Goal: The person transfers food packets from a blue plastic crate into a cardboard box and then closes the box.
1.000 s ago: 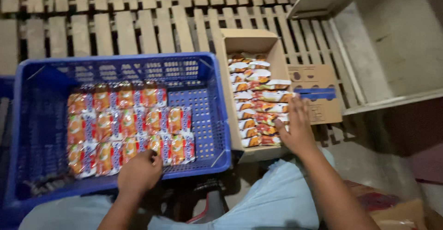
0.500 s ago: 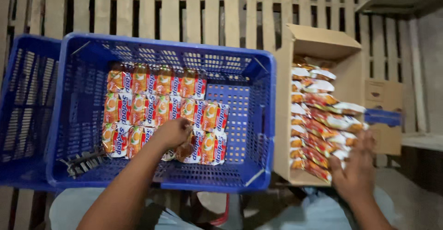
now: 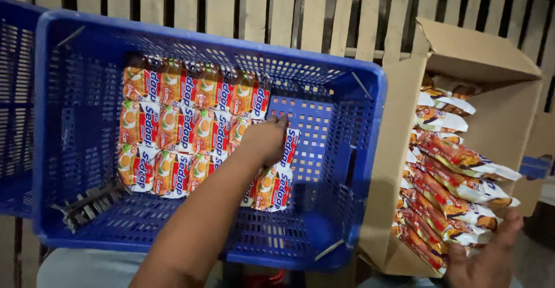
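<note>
Left hand down inside the blue crate, palm flat, fingers loosely curled over a noodle packet in the middle row. Pressing on it, not lifting; no clear grip visible. Beneath and left of that hand, orange-and-red packets laid flat in three rows, edges touching. Bare perforated floor just right of the knuckles. Near the left forearm, in the crate's near corner, a dark bundle of strips.

Right hand low at the frame's bottom edge, fingers spread wide, cupped under the nearest packets in the cardboard box. Closed on anything? Cannot tell. Above those fingers, a tilted stack of packets leaning over the box's open side. Box touching the crate's right wall. Second blue crate beyond the left arm. Wooden slats behind everything.
</note>
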